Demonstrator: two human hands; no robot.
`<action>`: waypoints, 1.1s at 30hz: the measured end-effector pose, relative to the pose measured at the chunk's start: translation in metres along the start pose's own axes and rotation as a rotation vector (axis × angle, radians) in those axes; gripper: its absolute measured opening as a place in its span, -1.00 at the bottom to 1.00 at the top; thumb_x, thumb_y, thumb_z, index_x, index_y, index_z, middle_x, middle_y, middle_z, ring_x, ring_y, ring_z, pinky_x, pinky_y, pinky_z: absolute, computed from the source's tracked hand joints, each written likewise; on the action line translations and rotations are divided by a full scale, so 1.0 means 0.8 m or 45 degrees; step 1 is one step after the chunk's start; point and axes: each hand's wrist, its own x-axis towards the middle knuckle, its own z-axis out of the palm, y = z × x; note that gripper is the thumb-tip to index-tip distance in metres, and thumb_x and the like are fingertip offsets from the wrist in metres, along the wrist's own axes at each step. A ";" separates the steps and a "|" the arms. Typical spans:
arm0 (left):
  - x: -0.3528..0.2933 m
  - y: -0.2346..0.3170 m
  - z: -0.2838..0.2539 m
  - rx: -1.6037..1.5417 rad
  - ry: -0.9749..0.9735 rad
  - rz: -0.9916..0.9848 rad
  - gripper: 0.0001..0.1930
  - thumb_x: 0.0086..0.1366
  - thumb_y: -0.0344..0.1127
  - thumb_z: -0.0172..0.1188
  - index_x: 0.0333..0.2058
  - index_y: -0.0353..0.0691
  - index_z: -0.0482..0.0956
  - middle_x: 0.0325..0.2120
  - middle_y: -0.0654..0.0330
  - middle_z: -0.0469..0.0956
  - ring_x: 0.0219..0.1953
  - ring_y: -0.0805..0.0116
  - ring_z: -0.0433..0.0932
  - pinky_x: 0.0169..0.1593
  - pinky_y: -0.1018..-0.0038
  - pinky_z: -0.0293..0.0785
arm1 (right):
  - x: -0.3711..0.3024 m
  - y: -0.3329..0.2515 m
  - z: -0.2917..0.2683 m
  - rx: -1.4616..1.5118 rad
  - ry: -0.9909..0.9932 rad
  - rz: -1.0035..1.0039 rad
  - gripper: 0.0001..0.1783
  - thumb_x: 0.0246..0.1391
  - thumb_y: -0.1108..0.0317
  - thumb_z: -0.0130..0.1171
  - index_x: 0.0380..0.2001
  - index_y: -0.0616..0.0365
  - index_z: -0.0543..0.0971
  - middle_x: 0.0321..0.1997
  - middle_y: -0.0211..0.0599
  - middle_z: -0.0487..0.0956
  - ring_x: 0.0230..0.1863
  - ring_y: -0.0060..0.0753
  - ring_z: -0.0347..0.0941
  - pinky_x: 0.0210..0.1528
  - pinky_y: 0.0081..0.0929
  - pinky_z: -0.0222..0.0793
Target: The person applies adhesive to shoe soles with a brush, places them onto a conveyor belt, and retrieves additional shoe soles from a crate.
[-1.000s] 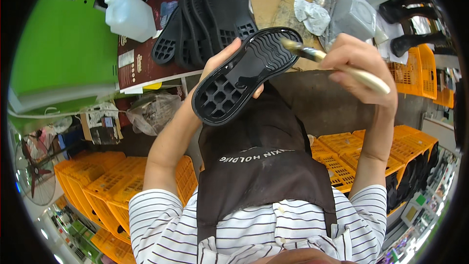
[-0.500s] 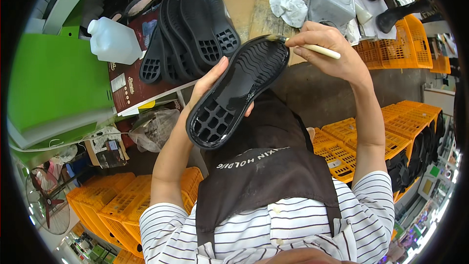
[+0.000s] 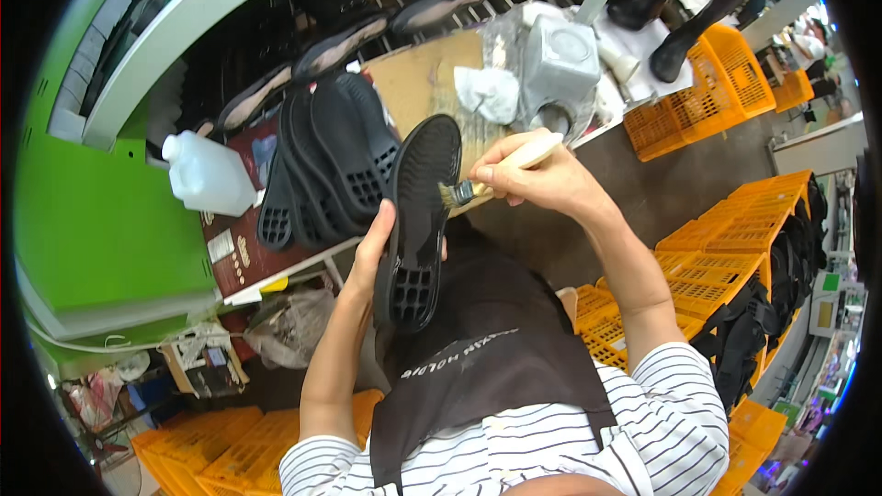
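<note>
A black shoe sole [image 3: 418, 230] is held up in my left hand [image 3: 370, 253], the thumb on its near-left edge and fingertips showing at the other side. Its heel end has a grid of square hollows, and its front part is ribbed and looks shiny. My right hand [image 3: 537, 176] pinches a pale-handled brush [image 3: 462, 193]. The bristles touch the sole's right edge around mid-length. To the left, several more black soles [image 3: 335, 142] lean together on a dark red box [image 3: 241, 253].
A white plastic jug [image 3: 209, 174] stands left of the soles. Beyond my right hand are a crumpled white cloth [image 3: 487, 95] and a grey square container [image 3: 560, 53]. Orange crates [image 3: 717, 262] line the right side; others [image 3: 239, 450] sit lower left. Shoes rest on the rack behind.
The brush has moved from the toe tip down to the middle of the sole's right edge. The sole now stands more upright in my left hand. The whole view has shifted.
</note>
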 end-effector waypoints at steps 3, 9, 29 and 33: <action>0.003 -0.001 -0.001 0.003 -0.095 0.141 -0.29 0.42 0.24 -0.43 -0.10 -0.34 0.47 -0.45 0.06 0.57 -0.41 0.36 0.55 -0.30 0.50 0.47 | 0.008 0.002 -0.007 -0.592 0.169 -0.719 -0.89 0.01 0.45 0.25 -0.36 0.24 0.61 -0.52 -0.31 0.56 -0.49 -0.46 0.52 -0.44 -0.53 0.41; 0.019 0.004 0.003 -0.164 0.043 0.180 -0.28 0.41 0.26 -0.40 -0.07 -0.35 0.45 -0.39 0.02 0.58 -0.36 0.33 0.57 -0.25 0.46 0.52 | -0.015 -0.003 0.033 -0.981 -0.182 -1.048 -0.63 -0.15 0.55 0.22 -0.17 0.09 0.52 -0.39 -0.24 0.41 -0.37 -0.14 0.43 -0.34 -0.31 0.41; 0.021 0.001 -0.036 -0.412 0.122 0.129 -0.22 0.40 0.27 -0.42 0.04 -0.43 0.40 -0.23 -0.08 0.58 -0.24 0.18 0.58 -0.12 0.37 0.51 | -0.006 -0.013 0.058 -0.652 -0.348 -0.856 -0.78 0.00 0.50 0.23 -0.22 0.16 0.61 -0.47 -0.26 0.46 -0.44 -0.32 0.43 -0.39 -0.42 0.33; 0.022 0.007 -0.033 -0.152 -0.094 0.280 -0.27 0.43 0.23 -0.45 -0.07 -0.35 0.48 -0.39 0.06 0.59 -0.38 0.36 0.58 -0.27 0.52 0.51 | 0.026 -0.022 0.023 -0.507 -0.116 -0.733 -0.85 0.02 0.51 0.20 -0.29 0.23 0.63 -0.38 -0.16 0.60 -0.34 -0.29 0.55 -0.30 -0.47 0.42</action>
